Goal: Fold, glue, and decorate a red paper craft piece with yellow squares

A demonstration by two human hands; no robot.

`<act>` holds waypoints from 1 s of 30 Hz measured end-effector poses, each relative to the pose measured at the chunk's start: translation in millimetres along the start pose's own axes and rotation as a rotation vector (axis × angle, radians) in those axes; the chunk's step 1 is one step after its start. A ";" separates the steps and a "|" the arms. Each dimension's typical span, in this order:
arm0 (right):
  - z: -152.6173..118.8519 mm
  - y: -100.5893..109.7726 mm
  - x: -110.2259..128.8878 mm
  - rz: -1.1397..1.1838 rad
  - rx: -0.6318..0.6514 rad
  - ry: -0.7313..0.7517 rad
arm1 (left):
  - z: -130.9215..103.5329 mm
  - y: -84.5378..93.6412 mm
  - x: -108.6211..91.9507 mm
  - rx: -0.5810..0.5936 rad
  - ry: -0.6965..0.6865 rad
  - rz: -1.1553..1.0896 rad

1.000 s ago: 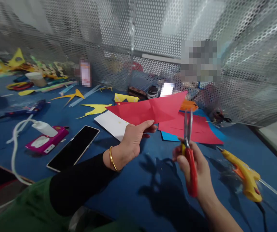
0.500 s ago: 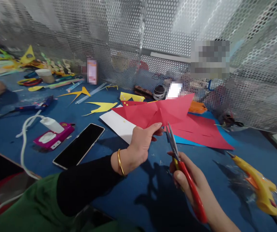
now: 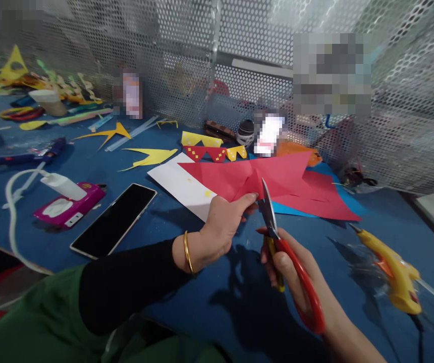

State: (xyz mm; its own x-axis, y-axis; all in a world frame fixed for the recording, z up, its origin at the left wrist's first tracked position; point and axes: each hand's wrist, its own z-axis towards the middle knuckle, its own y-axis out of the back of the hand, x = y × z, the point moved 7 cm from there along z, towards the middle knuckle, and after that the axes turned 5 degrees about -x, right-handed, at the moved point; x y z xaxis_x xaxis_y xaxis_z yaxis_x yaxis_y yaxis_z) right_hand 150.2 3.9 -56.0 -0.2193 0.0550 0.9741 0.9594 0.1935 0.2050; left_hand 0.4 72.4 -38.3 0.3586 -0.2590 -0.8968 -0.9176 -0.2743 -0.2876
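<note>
Blue counter [image 3: 192,300], cluttered. Red paper [image 3: 235,176]: plain, creased mid-way, pointed left corner, lifted over right part of white sheet [image 3: 173,181]. Left hand [image 3: 220,222], beside white sheet's near end, grip pinching red paper's near edge. Right hand [image 3: 308,262], farther right of white sheet, grip wrapped round scissors [image 3: 273,229], red-yellow handles, blades parted.

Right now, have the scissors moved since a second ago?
Yes, the scissors have moved left, away from the yellow glue gun and closer to the left hand.
</note>
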 end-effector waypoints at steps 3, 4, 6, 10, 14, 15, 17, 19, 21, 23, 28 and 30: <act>-0.4 -0.7 4.6 -0.007 0.015 0.004 | -0.2 0.0 -0.1 0.000 -0.015 0.022; -0.2 -0.5 5.9 -0.010 0.010 0.011 | -0.2 -0.2 -0.1 0.003 -0.019 0.022; 0.2 -0.5 7.7 -0.022 0.003 0.030 | -0.2 -0.8 0.2 0.007 -0.021 0.010; -0.3 -1.2 8.9 -0.049 0.016 0.054 | -1.2 -2.4 0.6 0.016 -0.013 -0.012; -1.1 -1.5 10.7 -0.072 0.036 0.061 | -2.8 -3.0 0.0 0.016 -0.024 -0.002; -1.0 -1.3 11.5 -0.077 0.033 0.064 | -3.0 -3.1 0.0 0.016 -0.030 0.001; -0.4 -1.1 12.7 -0.087 0.021 0.061 | -3.4 -3.5 0.3 0.019 -0.046 0.007; 0.1 -1.1 13.1 -0.092 0.010 0.054 | -3.6 -3.9 1.1 0.021 -0.062 0.015; 0.3 -1.3 12.5 -0.095 0.002 0.043 | -3.9 -4.0 2.0 0.019 -0.078 0.017; 0.3 -1.7 11.8 -0.093 -0.001 0.037 | -4.2 -3.7 2.5 0.010 -0.090 0.019; 0.2 -2.2 10.0 -0.086 -0.005 0.036 | -5.8 -3.7 2.2 -0.007 -0.081 0.029; 0.0 -1.4 9.0 -0.089 -0.012 0.036 | -6.7 -4.0 1.7 -0.006 -0.071 0.024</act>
State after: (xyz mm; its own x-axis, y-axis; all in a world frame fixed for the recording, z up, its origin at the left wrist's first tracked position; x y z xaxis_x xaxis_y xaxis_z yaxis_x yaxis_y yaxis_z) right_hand 146.9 4.1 -47.5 -0.2978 0.0025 0.9546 0.9384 0.1843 0.2923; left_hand 5.8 66.9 -36.4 0.3235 -0.1989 -0.9251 -0.9245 -0.2749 -0.2642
